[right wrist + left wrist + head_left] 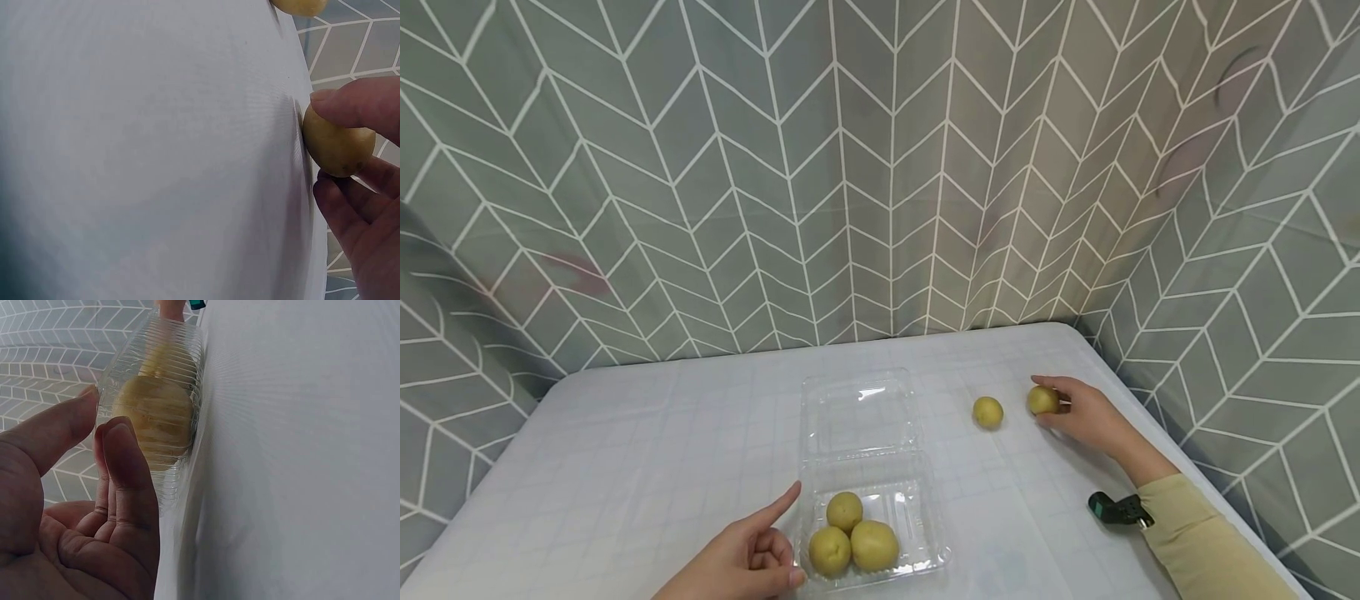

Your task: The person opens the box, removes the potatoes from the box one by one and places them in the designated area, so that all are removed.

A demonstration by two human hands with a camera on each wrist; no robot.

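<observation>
Three small round yellow-green fruits [852, 539] already sit in the near half of the clear plastic clamshell box [925, 533], which lies open at the near middle of the white-clothed counter [647, 467]. Two remain outside: one loose fruit [988, 412] lies alone to the far right, and just right of it the right hand [1086, 415] pinches another fruit [1042, 400], not yet lifted. The left hand [748, 560] rests against the box's left edge, forefinger out, other fingers curled around nothing. By my reckoning, it is past halfway.
</observation>
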